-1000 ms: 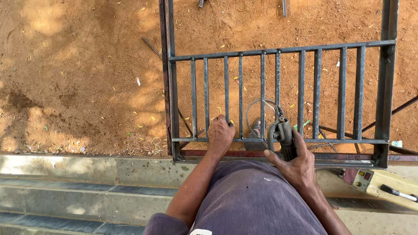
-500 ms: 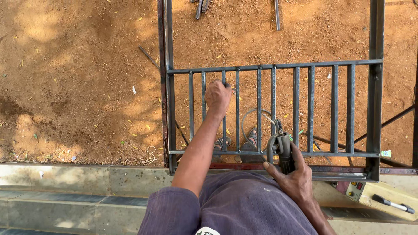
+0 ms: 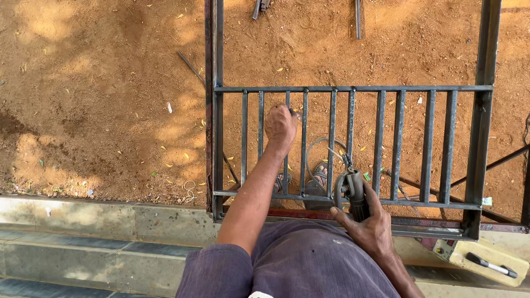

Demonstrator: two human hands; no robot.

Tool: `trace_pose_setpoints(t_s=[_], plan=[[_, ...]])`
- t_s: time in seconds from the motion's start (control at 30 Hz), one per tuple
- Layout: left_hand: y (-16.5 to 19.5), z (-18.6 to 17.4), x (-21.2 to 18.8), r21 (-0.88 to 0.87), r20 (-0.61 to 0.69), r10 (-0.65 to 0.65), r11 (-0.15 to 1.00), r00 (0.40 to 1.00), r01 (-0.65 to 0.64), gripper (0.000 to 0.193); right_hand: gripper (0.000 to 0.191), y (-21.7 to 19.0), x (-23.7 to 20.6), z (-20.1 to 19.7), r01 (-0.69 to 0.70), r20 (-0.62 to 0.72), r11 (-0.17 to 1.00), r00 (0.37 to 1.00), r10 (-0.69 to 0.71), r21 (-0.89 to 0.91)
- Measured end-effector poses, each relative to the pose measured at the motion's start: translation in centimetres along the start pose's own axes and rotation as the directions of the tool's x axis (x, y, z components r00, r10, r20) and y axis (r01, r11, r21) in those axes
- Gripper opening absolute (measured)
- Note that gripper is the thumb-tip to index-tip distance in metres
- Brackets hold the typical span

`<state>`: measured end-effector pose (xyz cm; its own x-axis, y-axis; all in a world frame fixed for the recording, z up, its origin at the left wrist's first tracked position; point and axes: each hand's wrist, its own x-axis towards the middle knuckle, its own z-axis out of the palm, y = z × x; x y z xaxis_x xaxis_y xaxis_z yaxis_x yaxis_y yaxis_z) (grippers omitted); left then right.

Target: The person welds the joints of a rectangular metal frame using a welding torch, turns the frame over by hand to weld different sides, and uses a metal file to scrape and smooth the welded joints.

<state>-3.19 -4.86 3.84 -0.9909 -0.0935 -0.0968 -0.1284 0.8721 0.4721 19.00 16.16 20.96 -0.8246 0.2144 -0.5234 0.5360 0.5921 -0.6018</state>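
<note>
Head view of work on a dark metal grille frame [image 3: 353,88] standing upright over bare red earth [image 3: 99,83], just past a stone kerb [image 3: 99,215]. The left hand [image 3: 280,124] is clenched around the upper part of one vertical bar [image 3: 287,146], its arm stretched forward and nearly straight from the shoulder. The right hand [image 3: 372,229] is closed around the black body of an angle grinder [image 3: 350,193], wrist bent back close to the trunk, with the tool head resting at the lower crossbar [image 3: 342,200], beside and below the left grip and apart from it. The cable [image 3: 314,152] loops on the ground behind the bars. As a judgement, the work is in mid-course: the bars all sit in place between the two crossbars, while no finished or unfinished joint can be told apart at this scale, and no sparks show at the tool head. A pale tool case [image 3: 486,262] lies to the outer side of the right grip, on the kerb. Loose metal pieces [image 3: 358,16] lie on the earth beyond the frame.
</note>
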Motion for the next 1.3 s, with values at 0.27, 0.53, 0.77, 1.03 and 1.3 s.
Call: trace_pose_setpoints(t_s=[0.27, 0.53, 0.77, 1.03, 1.3], plan=[[0.0, -0.8, -1.9, -0.010, 0.019, -0.031, 0.999, 0.999, 0.031, 0.029, 0.111, 0.6, -0.8, -0.7, 0.007, -0.034, 1.000, 0.999, -0.007, -0.008], [-0.3, -0.2, -4.6, -0.117, 0.067, -0.127, 0.984, 0.990, 0.134, 0.024, 0.102, -4.6, -2.0, -5.9, -0.011, -0.153, 0.998, 0.988, 0.019, 0.054], [0.2, 0.8, -3.5, -0.180, -0.149, -0.056, 0.983, 0.987, 0.029, 0.021, 0.094, -11.4, -0.1, -8.0, 0.413, -0.165, 0.886, 0.908, -0.385, 0.209], [-1.7, 2.7, -3.3, -0.233, -0.169, -0.036, 0.972, 0.985, -0.004, 0.019, 0.098, -15.1, 9.9, -1.2, 0.276, -0.093, 0.961, 0.956, -0.277, -0.030], [-3.1, 3.4, -2.7, -0.232, -0.281, -0.014, 0.971, 0.960, -0.054, 0.021, 0.095, -15.2, 14.7, 2.7, 0.236, -0.011, 0.958, 0.970, -0.241, -0.163]])
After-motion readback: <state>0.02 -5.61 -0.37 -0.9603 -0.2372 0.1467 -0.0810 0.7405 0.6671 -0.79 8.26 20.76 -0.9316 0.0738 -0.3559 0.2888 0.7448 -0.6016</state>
